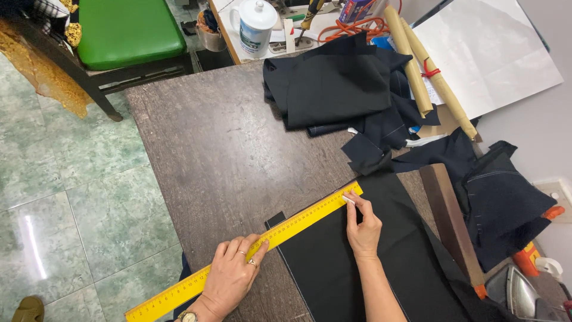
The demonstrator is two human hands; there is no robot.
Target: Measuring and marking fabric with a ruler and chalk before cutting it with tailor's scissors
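Note:
A long yellow ruler [298, 225] lies slantwise across the near edge of a dark wooden table [220, 149], over the edge of a flat black fabric piece [369, 262]. My left hand [233, 274] presses flat on the ruler's lower part, fingers spread, rings on two fingers. My right hand [362, 226] pinches a small white piece of chalk [348, 200] with its tip against the ruler's upper end, on the fabric.
A pile of black fabric pieces [339, 89] fills the table's far side, with more at the right [506, 203]. A brown wooden bar [450, 220], rolled paper tubes [429, 65], white paper [488, 48], an iron [518, 295], a white lidded mug [255, 27], a green stool [128, 30].

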